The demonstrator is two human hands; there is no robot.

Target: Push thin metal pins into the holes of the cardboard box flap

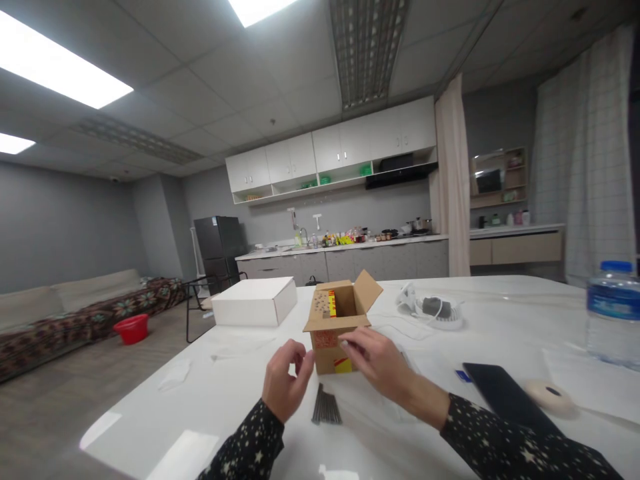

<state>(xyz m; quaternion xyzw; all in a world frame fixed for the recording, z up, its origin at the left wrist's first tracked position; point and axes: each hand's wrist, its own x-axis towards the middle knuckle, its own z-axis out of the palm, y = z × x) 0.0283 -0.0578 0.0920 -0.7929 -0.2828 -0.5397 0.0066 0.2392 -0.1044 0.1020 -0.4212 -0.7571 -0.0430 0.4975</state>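
Observation:
A small open cardboard box (336, 319) with red and yellow printing stands on the white table (235, 393), its flaps spread. My right hand (379, 363) rests against the box's near flap and front face, fingers apart. My left hand (286, 381) hovers just left of the box with fingers curled, holding nothing that I can see. A bundle of thin dark rods (326, 405) lies on the table between my wrists.
A closed white box (255, 301) sits behind and left of the cardboard box. A white gadget with cable (434, 311), a black tablet (505, 396), a beige round object (549, 395) and a water bottle (613, 313) lie to the right. The table's left edge drops to the floor.

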